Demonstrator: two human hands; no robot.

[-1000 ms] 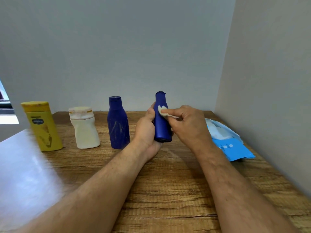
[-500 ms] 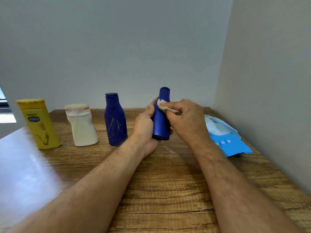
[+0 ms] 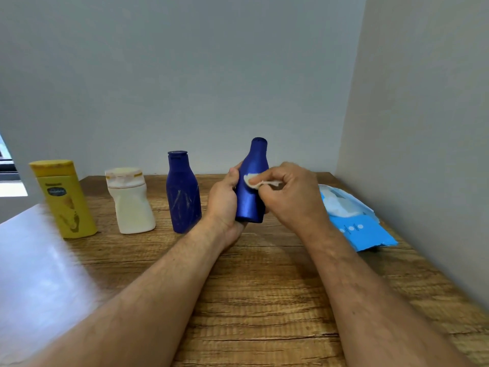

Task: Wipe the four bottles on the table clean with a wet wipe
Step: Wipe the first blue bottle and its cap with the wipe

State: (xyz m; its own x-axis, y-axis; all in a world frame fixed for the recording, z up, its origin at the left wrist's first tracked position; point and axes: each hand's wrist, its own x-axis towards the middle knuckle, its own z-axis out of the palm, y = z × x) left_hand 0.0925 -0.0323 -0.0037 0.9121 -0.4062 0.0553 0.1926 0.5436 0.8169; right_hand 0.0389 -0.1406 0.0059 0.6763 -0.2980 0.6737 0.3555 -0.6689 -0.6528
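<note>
Bottles [image 3: 251,181] — four; one held, three standing.

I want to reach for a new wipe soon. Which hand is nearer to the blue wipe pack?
The right hand: it is just left of the pack. The left hand is farther left, beyond the held bottle.

Two dark blue bottles [image 3: 251,186] [image 3: 182,194], one yellow bottle [image 3: 64,200] and one cream bottle [image 3: 131,201] are shown; the bench [image 3: 264,287] is brown wood-grained.
</note>
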